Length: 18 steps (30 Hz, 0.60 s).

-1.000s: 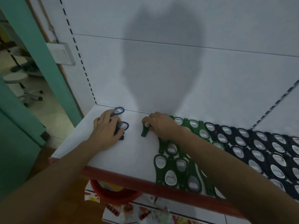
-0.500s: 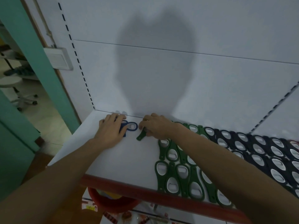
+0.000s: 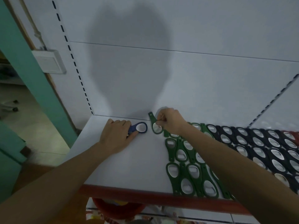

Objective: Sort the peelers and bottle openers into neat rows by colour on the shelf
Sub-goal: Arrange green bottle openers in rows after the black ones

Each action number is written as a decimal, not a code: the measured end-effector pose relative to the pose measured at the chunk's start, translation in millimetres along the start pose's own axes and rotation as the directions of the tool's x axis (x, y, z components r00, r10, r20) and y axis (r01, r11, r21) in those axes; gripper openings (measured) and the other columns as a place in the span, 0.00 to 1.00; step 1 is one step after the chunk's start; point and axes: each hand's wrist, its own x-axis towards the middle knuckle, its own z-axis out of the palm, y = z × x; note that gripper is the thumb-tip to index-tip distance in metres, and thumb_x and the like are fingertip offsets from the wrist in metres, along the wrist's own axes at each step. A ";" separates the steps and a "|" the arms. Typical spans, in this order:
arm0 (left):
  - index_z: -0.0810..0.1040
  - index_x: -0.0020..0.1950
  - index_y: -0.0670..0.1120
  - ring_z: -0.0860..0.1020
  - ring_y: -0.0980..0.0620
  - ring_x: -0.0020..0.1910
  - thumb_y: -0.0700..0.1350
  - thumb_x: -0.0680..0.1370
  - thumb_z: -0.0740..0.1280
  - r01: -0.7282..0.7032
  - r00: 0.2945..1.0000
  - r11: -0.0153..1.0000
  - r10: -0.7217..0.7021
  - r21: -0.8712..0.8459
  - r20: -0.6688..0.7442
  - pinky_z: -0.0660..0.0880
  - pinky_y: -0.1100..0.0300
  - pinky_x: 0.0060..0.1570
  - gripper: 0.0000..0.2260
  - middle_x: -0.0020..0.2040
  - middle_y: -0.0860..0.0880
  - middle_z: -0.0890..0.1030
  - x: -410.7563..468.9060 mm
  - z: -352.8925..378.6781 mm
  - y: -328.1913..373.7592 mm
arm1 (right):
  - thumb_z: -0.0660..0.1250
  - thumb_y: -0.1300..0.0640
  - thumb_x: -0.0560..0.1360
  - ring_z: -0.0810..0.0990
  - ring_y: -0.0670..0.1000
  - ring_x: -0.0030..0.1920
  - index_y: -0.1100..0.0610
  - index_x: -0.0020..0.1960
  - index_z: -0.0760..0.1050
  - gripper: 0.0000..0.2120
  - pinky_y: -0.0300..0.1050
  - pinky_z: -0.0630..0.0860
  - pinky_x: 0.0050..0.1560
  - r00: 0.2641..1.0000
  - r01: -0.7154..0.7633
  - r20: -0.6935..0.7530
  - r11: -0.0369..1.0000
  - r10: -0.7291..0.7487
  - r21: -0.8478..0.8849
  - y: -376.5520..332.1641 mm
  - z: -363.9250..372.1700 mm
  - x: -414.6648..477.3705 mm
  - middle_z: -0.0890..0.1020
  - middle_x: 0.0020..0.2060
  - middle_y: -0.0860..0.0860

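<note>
Blue opener (image 3: pixel 141 127) part-hidden, seemingly gripped by left hand (image 3: pixel 116 135), right hand (image 3: pixel 171 122) pinching green opener (image 3: pixel 152 120)

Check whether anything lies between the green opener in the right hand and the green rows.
Nothing visible does. The right hand pinches the green opener right at the back left corner of the green rows. The blue opener, held by the left hand, lies apart on its other side.
</note>
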 end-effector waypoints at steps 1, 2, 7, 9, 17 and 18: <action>0.69 0.40 0.49 0.73 0.48 0.30 0.63 0.81 0.53 -0.025 1.000 0.999 0.024 -0.040 -0.018 0.64 0.54 0.38 0.20 0.32 0.53 0.75 1.2 0.8 -0.6 | 0.75 0.60 0.75 0.77 0.49 0.41 0.61 0.47 0.80 0.06 0.32 0.69 0.42 1.000 -0.027 -0.009 1.000 0.027 -0.002 1.0 4.3 -1.8 0.78 0.41 0.48; 0.69 0.40 0.49 0.73 0.48 0.28 0.62 0.80 0.53 -0.045 0.999 0.995 0.042 -0.089 -0.034 0.63 0.56 0.36 0.19 0.32 0.53 0.76 2.5 1.6 -1.5 | 0.75 0.60 0.75 0.76 0.48 0.39 0.61 0.46 0.80 0.05 0.29 0.68 0.39 0.998 -0.053 -0.029 0.999 0.053 0.000 1.7 9.1 -3.1 0.77 0.40 0.47; 0.74 0.46 0.46 0.75 0.46 0.23 0.63 0.80 0.54 -0.087 0.995 0.981 0.078 -0.175 -0.057 0.64 0.61 0.25 0.22 0.28 0.50 0.78 12.3 6.8 -5.6 | 0.72 0.59 0.77 0.76 0.47 0.35 0.56 0.42 0.76 0.07 0.32 0.68 0.36 0.967 -0.172 -0.191 0.985 0.168 -0.003 -0.4 24.2 -11.4 0.76 0.36 0.48; 0.74 0.50 0.47 0.76 0.47 0.25 0.65 0.79 0.51 -0.056 0.998 0.974 0.047 -0.221 -0.045 0.70 0.58 0.26 0.24 0.31 0.50 0.80 17.0 11.0 -7.4 | 0.70 0.62 0.77 0.78 0.50 0.40 0.56 0.44 0.77 0.04 0.40 0.74 0.41 0.970 -0.118 -0.218 0.993 0.112 -0.013 -1.4 27.4 -16.7 0.78 0.40 0.49; 0.74 0.52 0.50 0.80 0.47 0.34 0.63 0.82 0.56 -0.064 0.996 0.916 0.082 -0.395 0.027 0.72 0.55 0.32 0.17 0.38 0.52 0.82 21.0 13.0 -7.5 | 0.71 0.61 0.77 0.82 0.53 0.43 0.46 0.62 0.75 0.17 0.44 0.81 0.46 0.995 -0.026 -0.070 0.861 0.071 0.507 -21.1 34.2 -32.3 0.84 0.52 0.51; 0.74 0.53 0.51 0.80 0.48 0.34 0.64 0.81 0.54 -0.074 0.995 0.905 0.097 -0.420 0.033 0.73 0.54 0.33 0.19 0.39 0.52 0.83 21.3 11.7 -4.2 | 0.72 0.61 0.77 0.82 0.53 0.40 0.48 0.60 0.75 0.15 0.46 0.81 0.42 0.988 -0.029 -0.109 0.839 0.105 0.543 -24.2 38.2 -31.8 0.85 0.48 0.52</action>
